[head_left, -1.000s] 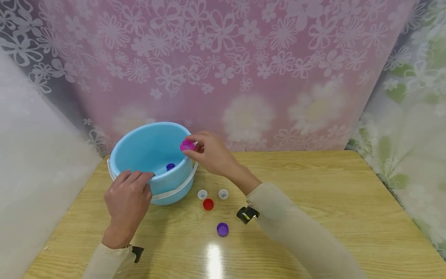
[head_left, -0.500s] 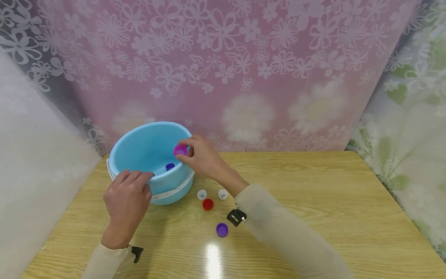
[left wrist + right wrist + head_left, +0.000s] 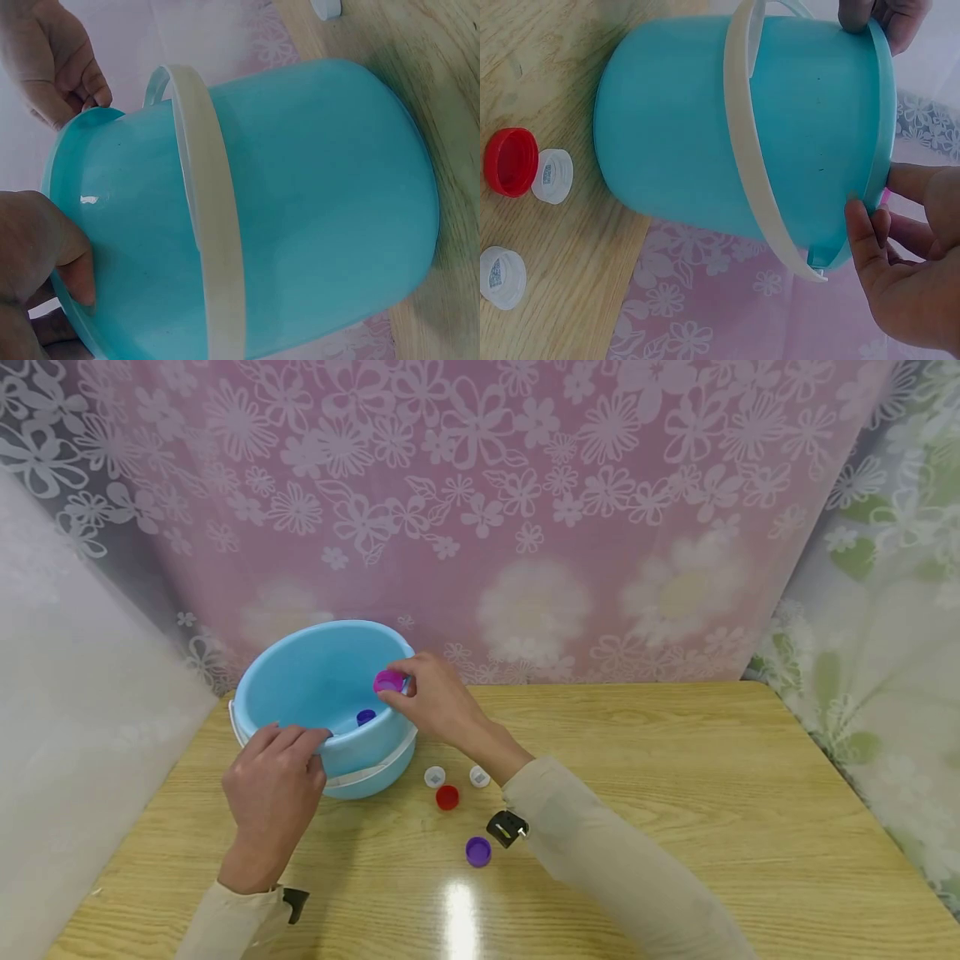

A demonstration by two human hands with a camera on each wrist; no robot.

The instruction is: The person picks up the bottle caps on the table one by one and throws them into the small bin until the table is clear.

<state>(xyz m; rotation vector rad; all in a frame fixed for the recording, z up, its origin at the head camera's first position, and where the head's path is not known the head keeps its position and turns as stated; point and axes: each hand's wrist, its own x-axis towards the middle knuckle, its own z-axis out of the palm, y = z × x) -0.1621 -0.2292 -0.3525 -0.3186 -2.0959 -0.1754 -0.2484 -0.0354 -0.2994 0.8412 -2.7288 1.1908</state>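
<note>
The blue bucket shows one dark-blue cap inside, toward 4 o'clock. The left hand is clamped over its edge at 7 o'clock; the right hand pinches one pink cap at the 3 o'clock edge. On the worktop, around 4 o'clock, lie two white caps, one red cap, one purple cap.

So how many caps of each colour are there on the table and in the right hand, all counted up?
White caps: 2
Red cap: 1
Purple cap: 1
Pink cap: 1, held in the right hand
Total: 5
</note>
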